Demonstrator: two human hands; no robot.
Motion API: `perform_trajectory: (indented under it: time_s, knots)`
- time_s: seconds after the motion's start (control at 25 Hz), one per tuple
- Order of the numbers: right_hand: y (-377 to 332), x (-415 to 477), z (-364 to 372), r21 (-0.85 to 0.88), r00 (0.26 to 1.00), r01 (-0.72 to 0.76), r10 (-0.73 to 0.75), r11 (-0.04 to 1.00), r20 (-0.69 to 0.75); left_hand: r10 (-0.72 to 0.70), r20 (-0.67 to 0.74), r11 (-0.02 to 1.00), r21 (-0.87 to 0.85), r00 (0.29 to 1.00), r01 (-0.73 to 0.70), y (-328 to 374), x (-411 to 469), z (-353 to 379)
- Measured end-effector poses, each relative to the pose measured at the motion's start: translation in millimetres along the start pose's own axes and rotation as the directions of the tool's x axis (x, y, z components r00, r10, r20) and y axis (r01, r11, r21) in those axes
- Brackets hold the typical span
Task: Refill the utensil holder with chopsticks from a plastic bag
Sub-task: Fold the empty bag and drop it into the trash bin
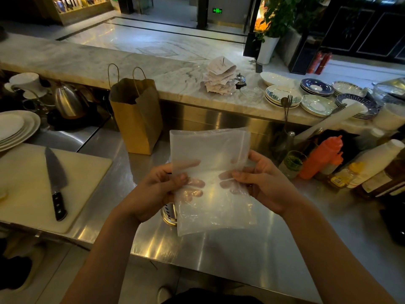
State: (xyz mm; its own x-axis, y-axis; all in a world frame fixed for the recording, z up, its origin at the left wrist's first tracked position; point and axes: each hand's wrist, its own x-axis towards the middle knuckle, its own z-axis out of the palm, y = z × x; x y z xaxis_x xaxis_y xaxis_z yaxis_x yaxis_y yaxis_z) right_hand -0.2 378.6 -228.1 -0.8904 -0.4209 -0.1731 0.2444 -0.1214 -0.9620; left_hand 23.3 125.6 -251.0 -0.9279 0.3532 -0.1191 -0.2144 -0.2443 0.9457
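Bag (pixel 210 150): seemingly empty, above counter's (pixel 219 255) front edge.
Left hand (pixel 153 189): pinched left side.
Right hand (pixel 263 183): pinched right side.
Holder (pixel 168 216): half hidden beneath.
Tip: likely best folded flat.

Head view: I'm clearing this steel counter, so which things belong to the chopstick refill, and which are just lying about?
Job: translucent plastic bag, pinched by left hand and right hand; gold metal cylindrical holder, partly hidden under it.
Lying about: brown paper bag; black-handled kitchen knife on white cutting board; orange squeeze bottle; stacked white plates.
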Motion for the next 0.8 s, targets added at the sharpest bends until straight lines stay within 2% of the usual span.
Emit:
perform_trajectory:
  time_s: [0.08, 0.28, 0.36, 0.52, 0.64, 0.72, 0.8]
  knots:
    - [-2, 0, -1, 0.008, 1.0, 0.028, -0.028, 1.0, 0.002, 0.006, 0.008, 1.0, -0.01, 1.0, -0.006, 0, -2, 0]
    - [-4, 0, 0, -0.208, 0.996, 0.062, -0.073, 0.976, -0.042, 0.03, -0.033, 0.992, 0.121, 0.999, -0.026, 7, -3, -1]
    - [-7, -1, 2, -0.31, 0.991, 0.097, -0.119, 0.946, -0.055, 0.027, -0.052, 0.995, 0.097, 0.998, -0.022, 9, -3, 1]
    - [-9, 1, 4, -0.469, 0.966, 0.154, -0.233, 0.869, -0.114, -0.024, -0.115, 0.997, -0.077, 0.993, 0.015, 7, 1, 7]
    - [-7, 5, 5, -0.57, 0.939, 0.212, -0.327, 0.794, -0.106, -0.065, -0.15, 0.997, 0.019, 0.987, 0.068, -2, 2, 15]
    - [-6, 5, 8, -0.541, 0.935, 0.248, -0.345, 0.804, -0.085, -0.063, -0.14, 0.997, 0.031, 0.988, 0.068, -8, 1, 19]
    - [-4, 4, 12, -0.385, 0.944, 0.247, -0.311, 0.889, -0.112, -0.021, -0.154, 0.999, 0.026, 0.988, 0.026, -6, -1, 21]
